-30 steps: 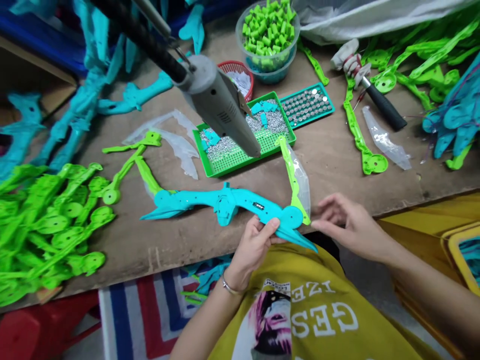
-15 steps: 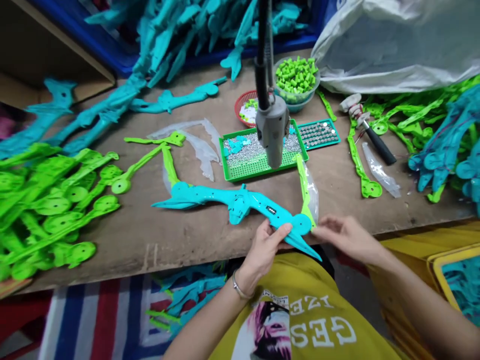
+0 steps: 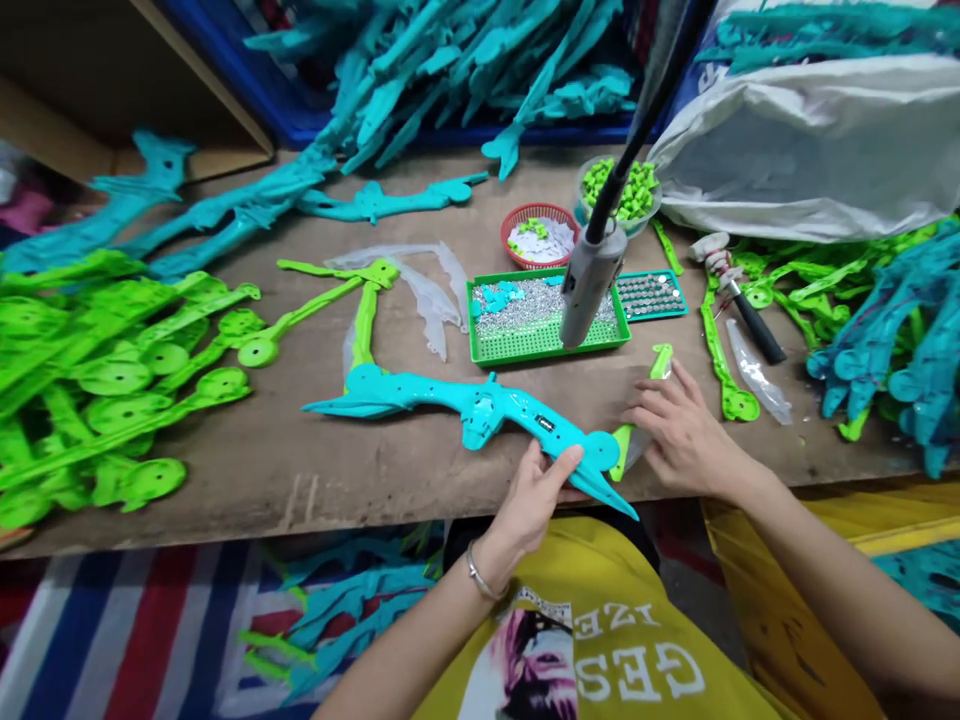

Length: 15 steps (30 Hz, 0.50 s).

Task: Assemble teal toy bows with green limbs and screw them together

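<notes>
My left hand (image 3: pixel 536 490) is closed on the right end of a turquoise bow-shaped plastic part (image 3: pixel 442 392), thumb on top. This part lies along the front of the table. A green plastic arm (image 3: pixel 621 450) sticks out from its right end, slanting up and right. My right hand (image 3: pixel 679 430) has its fingers bent over that arm and the clear plastic piece (image 3: pixel 637 445) beside it; the fingers partly hide both. At the left end, another green arm (image 3: pixel 365 320) points away from me.
Behind the part stands a green tray (image 3: pixel 517 345) of screws, with an electric screwdriver (image 3: pixel 592 290) hanging over it. Green parts (image 3: pixel 112 375) are heaped at left. A hammer (image 3: pixel 754 325) and turquoise parts (image 3: pixel 885 330) lie at right. A red basket (image 3: pixel 529 262) sits behind the tray.
My right hand has moved up and left onto the right green arm. That arm now leans outward to the right. The left hand keeps its hold, and the view has shifted slightly.
</notes>
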Available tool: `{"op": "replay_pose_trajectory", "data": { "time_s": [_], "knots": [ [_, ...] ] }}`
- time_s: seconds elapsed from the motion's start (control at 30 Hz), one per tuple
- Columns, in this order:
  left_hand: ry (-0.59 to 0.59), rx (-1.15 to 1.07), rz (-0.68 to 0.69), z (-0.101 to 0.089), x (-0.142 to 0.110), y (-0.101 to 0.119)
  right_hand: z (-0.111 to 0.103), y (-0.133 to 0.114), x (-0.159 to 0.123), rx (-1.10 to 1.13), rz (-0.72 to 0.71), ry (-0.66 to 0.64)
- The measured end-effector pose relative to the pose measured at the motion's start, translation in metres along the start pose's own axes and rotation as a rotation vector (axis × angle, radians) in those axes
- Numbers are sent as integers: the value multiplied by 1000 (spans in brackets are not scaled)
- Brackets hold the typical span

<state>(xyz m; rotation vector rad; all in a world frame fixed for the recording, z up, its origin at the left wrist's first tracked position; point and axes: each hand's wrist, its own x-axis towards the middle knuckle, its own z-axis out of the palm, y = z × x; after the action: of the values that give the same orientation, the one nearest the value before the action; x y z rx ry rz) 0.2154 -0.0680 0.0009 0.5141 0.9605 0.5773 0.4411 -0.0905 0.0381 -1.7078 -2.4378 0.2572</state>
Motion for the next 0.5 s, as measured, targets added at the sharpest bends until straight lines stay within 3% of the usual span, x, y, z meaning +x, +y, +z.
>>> {"op": "replay_pose_trajectory", "data": {
  "time_s": [0.2,0.3,0.4,0.5],
  "knots": [
    [-23,-60,6,5,13,6,8,5,10,-13,60,32],
    [15,-87,49,6,22,9,2,10,16,91,66,52],
    [36,-93,44,7,29,9,-8,11,33,379,127,225],
    [29,-96,40,8,33,5,-13,8,68,690,280,425]
  ]
}}
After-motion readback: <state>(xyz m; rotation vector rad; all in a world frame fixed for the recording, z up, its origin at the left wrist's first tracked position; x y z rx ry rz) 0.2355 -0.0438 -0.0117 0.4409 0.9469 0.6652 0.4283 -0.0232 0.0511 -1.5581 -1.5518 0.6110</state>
